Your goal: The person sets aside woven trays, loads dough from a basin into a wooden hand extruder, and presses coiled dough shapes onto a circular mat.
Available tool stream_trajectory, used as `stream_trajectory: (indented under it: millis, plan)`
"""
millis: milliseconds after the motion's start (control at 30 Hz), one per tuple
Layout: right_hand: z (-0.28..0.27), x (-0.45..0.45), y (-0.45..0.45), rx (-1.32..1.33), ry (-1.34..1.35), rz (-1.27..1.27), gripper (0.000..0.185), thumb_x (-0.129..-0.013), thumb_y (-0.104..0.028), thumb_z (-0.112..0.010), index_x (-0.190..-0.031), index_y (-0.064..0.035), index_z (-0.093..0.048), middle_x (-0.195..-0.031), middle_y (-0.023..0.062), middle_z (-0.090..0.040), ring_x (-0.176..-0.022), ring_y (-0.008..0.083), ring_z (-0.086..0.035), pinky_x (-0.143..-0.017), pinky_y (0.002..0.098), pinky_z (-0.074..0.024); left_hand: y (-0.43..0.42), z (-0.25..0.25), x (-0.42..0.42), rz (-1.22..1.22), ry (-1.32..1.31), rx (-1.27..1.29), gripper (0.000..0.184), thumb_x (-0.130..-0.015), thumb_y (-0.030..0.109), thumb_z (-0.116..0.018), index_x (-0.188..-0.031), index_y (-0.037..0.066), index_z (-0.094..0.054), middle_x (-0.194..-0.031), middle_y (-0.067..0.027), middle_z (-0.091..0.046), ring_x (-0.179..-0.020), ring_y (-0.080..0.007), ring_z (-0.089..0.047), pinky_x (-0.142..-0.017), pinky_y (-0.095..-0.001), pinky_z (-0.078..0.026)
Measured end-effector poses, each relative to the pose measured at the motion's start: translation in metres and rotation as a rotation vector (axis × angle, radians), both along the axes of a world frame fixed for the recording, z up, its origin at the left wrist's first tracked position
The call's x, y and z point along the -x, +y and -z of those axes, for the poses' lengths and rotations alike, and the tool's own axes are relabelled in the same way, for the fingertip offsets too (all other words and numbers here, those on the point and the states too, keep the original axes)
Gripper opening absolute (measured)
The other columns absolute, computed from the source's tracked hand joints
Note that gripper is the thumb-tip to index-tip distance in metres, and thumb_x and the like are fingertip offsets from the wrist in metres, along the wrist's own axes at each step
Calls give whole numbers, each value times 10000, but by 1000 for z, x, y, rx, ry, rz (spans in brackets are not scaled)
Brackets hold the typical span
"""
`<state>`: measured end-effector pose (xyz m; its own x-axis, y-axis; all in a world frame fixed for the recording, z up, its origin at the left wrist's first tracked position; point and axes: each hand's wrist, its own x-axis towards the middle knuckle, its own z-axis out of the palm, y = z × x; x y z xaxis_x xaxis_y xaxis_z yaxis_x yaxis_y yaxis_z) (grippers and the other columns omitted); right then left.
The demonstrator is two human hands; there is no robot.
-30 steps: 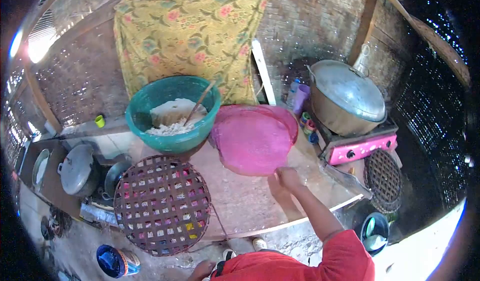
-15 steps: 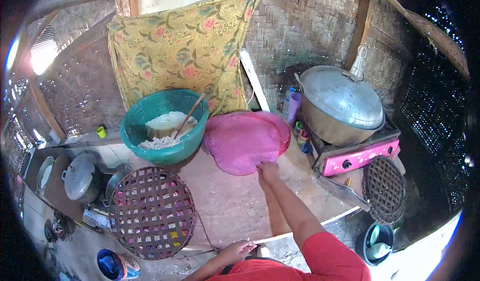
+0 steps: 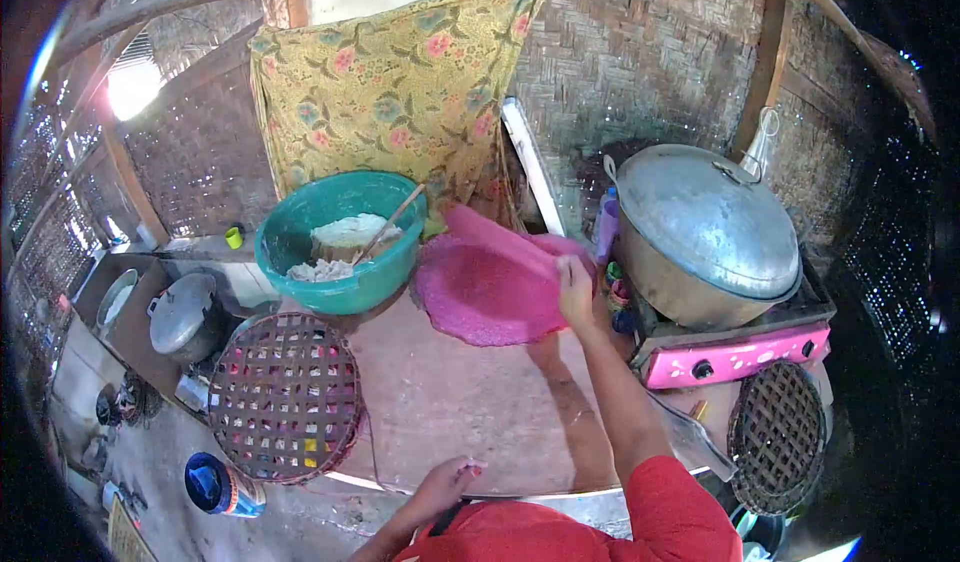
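My right hand (image 3: pixel 573 290) is closed on the edge of a thin pink sheet (image 3: pixel 500 242), which it holds raised and tilted. Below it a stack of round pink sheets (image 3: pixel 480 302) lies on the wooden table (image 3: pixel 440 392). Whether they are plastic or something edible, I cannot tell. My left hand (image 3: pixel 445 484) hangs by the table's front edge, its fingers loosely curled and apart, with pink on the fingertips. A green basin (image 3: pixel 385 287) holding white dough-like stuff (image 3: pixel 355 232) and a wooden stick (image 3: pixel 390 224) stands left of the stack.
A large lidded pot (image 3: pixel 700 232) sits on a pink stove (image 3: pixel 740 357) at the right. A woven basket tray (image 3: pixel 285 397) overhangs the table's left end; a smaller woven one (image 3: pixel 778 437) leans below the stove. A blue bucket (image 3: pixel 215 487) stands on the floor.
My right hand has lifted the top pink sheet's near edge up and away, uncovering a darker pink one beneath. My left hand has moved slightly left. The view has shifted.
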<state>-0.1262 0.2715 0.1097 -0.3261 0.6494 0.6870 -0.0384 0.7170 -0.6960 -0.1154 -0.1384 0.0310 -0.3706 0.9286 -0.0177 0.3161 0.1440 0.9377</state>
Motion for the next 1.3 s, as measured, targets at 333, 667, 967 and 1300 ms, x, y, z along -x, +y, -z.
stream_trajectory:
  millis: [333, 667, 967, 1300]
  plan:
    - [-19, -132, -133, -419, -805, -399, 234, -796, -149, -588, -1015, -65, -591, -993, 144, -631, -985, 341, -567, -904, 460, -418, 46, -61, 26, -822, 213, -416, 198, -910, 109, -513, -1066, -13, -526, -1070, -129, -537, -1044, -233, -497, -943, -349, -371]
    - [55, -248, -159, -224, -691, -282, 329, -827, -330, -593, -1035, -75, -582, -1007, 138, -596, -975, 333, -559, -930, 469, -382, 100, 3, 6, 270, 939, 324, 664, -808, 457, -612, -1356, 147, -401, -1461, -171, -265, -1350, -410, -210, -1083, -581, -133]
    - [62, -413, -111, 80, -1211, 595, 675, -624, -184, -770, -1211, -56, -462, -1031, 162, -580, -962, 340, -544, -877, 453, -387, 142, 8, 26, 429, 963, 197, 746, -776, 546, -598, -1402, 221, -355, -1504, -103, -203, -1376, -402, -144, -1083, -607, -70]
    - [-24, -344, -178, 298, -757, -144, 595, -746, -305, -737, -1210, -12, -508, -1044, 227, -604, -985, 389, -584, -814, 426, -478, 133, -54, -21, 578, 576, -13, 798, -771, 537, -617, -1302, -15, -392, -1383, -260, -340, -1306, -371, -312, -1085, -452, -230]
